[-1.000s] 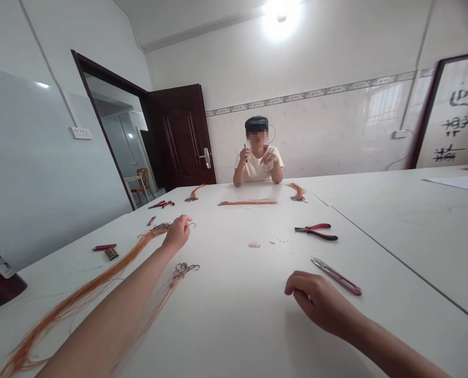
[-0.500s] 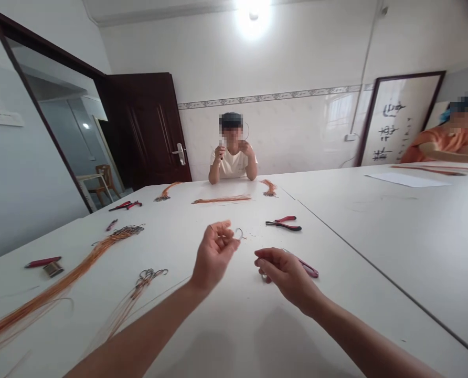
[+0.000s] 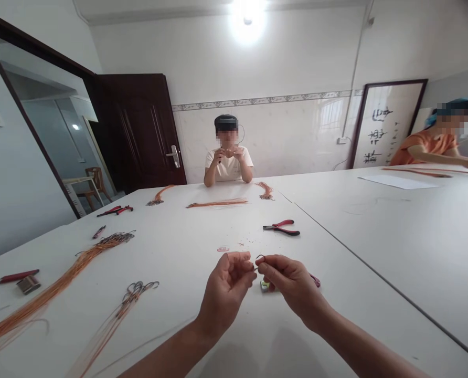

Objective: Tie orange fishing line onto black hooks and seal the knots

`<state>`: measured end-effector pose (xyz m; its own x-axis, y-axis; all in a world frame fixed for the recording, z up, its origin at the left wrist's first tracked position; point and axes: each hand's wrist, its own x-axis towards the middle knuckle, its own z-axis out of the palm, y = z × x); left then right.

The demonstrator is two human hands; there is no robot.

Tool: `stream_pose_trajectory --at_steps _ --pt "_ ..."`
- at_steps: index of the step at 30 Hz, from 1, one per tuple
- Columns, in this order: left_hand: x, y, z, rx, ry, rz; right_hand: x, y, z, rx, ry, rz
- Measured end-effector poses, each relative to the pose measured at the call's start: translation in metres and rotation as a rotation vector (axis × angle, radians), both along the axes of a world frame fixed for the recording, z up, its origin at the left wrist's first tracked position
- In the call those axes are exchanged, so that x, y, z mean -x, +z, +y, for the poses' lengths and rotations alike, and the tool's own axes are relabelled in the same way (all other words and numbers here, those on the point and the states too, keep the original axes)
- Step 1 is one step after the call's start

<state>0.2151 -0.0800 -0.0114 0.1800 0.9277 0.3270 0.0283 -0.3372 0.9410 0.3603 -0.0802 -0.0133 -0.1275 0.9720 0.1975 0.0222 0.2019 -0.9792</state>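
A small dark fish hook (image 3: 260, 256) is between my two hands, its curved end showing above the fingertips. The fingers of my left hand (image 3: 226, 289) are closed in a pinch at its lower part. My right hand (image 3: 293, 281) pinches it near the bend; the exact grip is partly hidden by the fingers. Beneath the right hand lie a small greenish, shiny object (image 3: 264, 286) and a pink-handled tool (image 3: 316, 281), both mostly covered. To the left of my left arm rests a small bunch of hooks (image 3: 137, 291) with orange lines.
Red-handled pliers (image 3: 283, 228) lie ahead on the white table (image 3: 360, 294). A big bundle of orange lines with hooks (image 3: 84, 262) stretches along the left, near a red pen-like tool (image 3: 17, 276) and other pliers (image 3: 116, 210). One person (image 3: 229, 165) sits opposite, another (image 3: 426, 144) at right.
My hands have come together; the right has closed onto the hook that the left alone was holding. Both are a bit lower in view, and the camera has turned slightly right.
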Motion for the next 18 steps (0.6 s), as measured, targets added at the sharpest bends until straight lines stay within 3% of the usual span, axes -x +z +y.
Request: stream_pose_trajectory --at_steps 10,18 --pt "0.002 -0.004 0.003 0.172 0.016 -0.052 0.001 -0.011 0.003 0.034 0.071 -0.043" --pt "0.001 -0.003 0.002 0.213 -0.012 -0.073 -0.002 -0.008 0.002 -0.095 0.046 -0.289"
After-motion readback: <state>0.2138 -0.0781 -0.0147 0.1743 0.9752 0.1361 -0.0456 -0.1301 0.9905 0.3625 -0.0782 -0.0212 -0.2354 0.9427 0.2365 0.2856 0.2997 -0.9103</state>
